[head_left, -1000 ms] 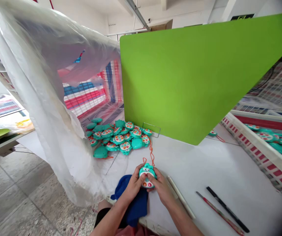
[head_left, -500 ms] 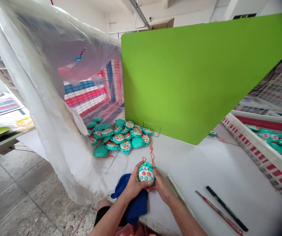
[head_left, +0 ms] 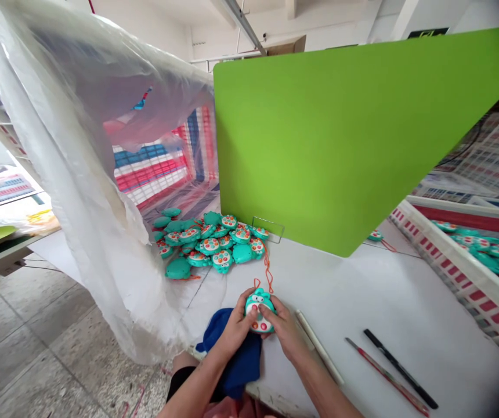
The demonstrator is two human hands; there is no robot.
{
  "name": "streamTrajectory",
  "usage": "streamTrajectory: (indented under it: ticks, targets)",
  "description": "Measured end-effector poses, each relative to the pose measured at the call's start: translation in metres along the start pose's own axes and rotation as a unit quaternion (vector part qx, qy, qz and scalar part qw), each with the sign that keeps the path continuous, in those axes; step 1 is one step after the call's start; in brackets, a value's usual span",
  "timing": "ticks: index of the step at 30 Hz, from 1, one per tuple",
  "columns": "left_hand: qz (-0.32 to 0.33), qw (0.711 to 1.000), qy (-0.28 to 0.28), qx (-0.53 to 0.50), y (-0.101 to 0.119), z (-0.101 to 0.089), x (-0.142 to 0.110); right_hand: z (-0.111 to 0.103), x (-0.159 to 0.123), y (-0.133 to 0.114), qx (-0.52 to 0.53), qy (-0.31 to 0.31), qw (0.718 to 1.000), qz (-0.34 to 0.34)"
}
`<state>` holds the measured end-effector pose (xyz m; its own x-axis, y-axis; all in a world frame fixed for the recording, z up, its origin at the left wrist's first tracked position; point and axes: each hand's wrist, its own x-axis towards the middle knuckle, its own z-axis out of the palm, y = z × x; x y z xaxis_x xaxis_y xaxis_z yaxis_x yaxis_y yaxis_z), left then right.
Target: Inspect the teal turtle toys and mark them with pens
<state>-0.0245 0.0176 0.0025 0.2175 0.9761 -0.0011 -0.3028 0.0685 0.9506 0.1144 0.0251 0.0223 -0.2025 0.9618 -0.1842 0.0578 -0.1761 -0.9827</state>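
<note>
Left hand (head_left: pixel 233 330) and right hand (head_left: pixel 288 331) pinch the teal toy (head_left: pixel 260 327) between them, thumbs on its face, neither nearer. Eyes end points away from you, toward the orange cord (head_left: pixel 270 281); roundish body, long axis unclear. Toy pile (head_left: pixel 209 246) ahead-left on bench (head_left: pixel 328 284).

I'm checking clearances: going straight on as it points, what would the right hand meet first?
The teal toy it already holds; beyond that, perhaps the toy pile, though depth is unclear.

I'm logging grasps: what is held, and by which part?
A teal push-button toy: left hand and right hand hold its opposite sides, thumbs on its front.
</note>
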Motion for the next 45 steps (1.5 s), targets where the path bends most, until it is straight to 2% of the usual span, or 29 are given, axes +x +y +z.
streamTrajectory:
  ticks: [4, 6, 7, 9, 11, 13, 15, 17, 19, 20, 23, 26, 28, 30, 32, 35, 37, 38, 40, 42, 45]
  targets:
    - [-0.01, 0.999, 0.003, -0.032, 0.001, 0.0, 0.0, -0.009, 0.006, -0.003, -0.1, 0.011, 0.995, -0.029]
    - [-0.016, 0.998, 0.017, -0.065, 0.0, -0.001, 0.001, -0.011, 0.005, -0.006, -0.177, 0.029, 0.979, -0.093]
    - [-0.018, 0.996, 0.021, -0.081, -0.002, -0.002, 0.002, -0.011, 0.005, -0.007, -0.243, 0.027, 0.959, -0.143]
    - [-0.018, 0.994, 0.022, -0.108, -0.005, -0.003, 0.003, -0.011, 0.004, -0.01, -0.389, -0.019, 0.889, -0.243]
    - [-0.018, 0.991, 0.01, -0.136, -0.007, -0.003, 0.003, -0.014, 0.008, -0.014, -0.478, -0.083, 0.824, -0.294]
    - [-0.027, 0.988, -0.009, -0.154, -0.008, -0.003, 0.003, -0.027, 0.015, -0.022, -0.504, -0.096, 0.799, -0.314]
    - [-0.042, 0.988, -0.005, -0.146, -0.007, -0.002, 0.002, -0.053, 0.026, -0.032, -0.496, -0.021, 0.802, -0.332]
    - [-0.048, 0.991, 0.021, -0.122, -0.006, -0.001, 0.002, -0.087, 0.038, -0.038, -0.454, 0.132, 0.812, -0.342]
    - [-0.046, 0.993, 0.041, -0.105, -0.006, 0.0, 0.002, -0.118, 0.048, -0.032, -0.419, 0.275, 0.804, -0.321]
    - [-0.045, 0.993, 0.043, -0.101, -0.007, 0.0, 0.003, -0.131, 0.052, -0.024, -0.427, 0.295, 0.8, -0.3]
    - [-0.042, 0.994, 0.039, -0.096, -0.012, 0.0, 0.006, -0.149, 0.061, 0.011, -0.495, 0.206, 0.802, -0.265]
    - [-0.043, 0.994, 0.031, -0.093, -0.016, -0.002, 0.009, -0.151, 0.068, 0.036, -0.558, 0.126, 0.781, -0.249]
    - [-0.042, 0.995, 0.031, -0.088, -0.018, -0.003, 0.01, -0.152, 0.074, 0.035, -0.572, 0.072, 0.773, -0.264]
    - [-0.043, 0.995, 0.031, -0.089, -0.019, -0.004, 0.01, -0.154, 0.082, 0.022, -0.556, 0.035, 0.779, -0.288]
    - [-0.045, 0.994, 0.029, -0.094, -0.019, -0.004, 0.01, -0.157, 0.087, 0.004, -0.538, 0.056, 0.787, -0.298]
    - [-0.046, 0.994, 0.031, -0.096, -0.017, -0.004, 0.009, -0.157, 0.089, -0.012, -0.486, 0.221, 0.776, -0.335]
    - [-0.044, 0.994, 0.034, -0.093, -0.017, -0.003, 0.009, -0.152, 0.086, -0.007, -0.456, 0.296, 0.757, -0.363]
    - [-0.043, 0.994, 0.036, -0.091, -0.016, -0.003, 0.009, -0.149, 0.085, 0.0, -0.459, 0.287, 0.754, -0.373]
    - [-0.045, 0.994, 0.035, -0.09, -0.016, -0.003, 0.009, -0.143, 0.083, 0.017, -0.502, 0.198, 0.761, -0.361]
    - [-0.047, 0.994, 0.03, -0.091, -0.016, -0.003, 0.01, -0.139, 0.086, 0.03, -0.544, 0.121, 0.767, -0.318]
    - [-0.046, 0.994, 0.03, -0.093, -0.017, -0.003, 0.01, -0.137, 0.095, 0.03, -0.556, 0.096, 0.782, -0.267]
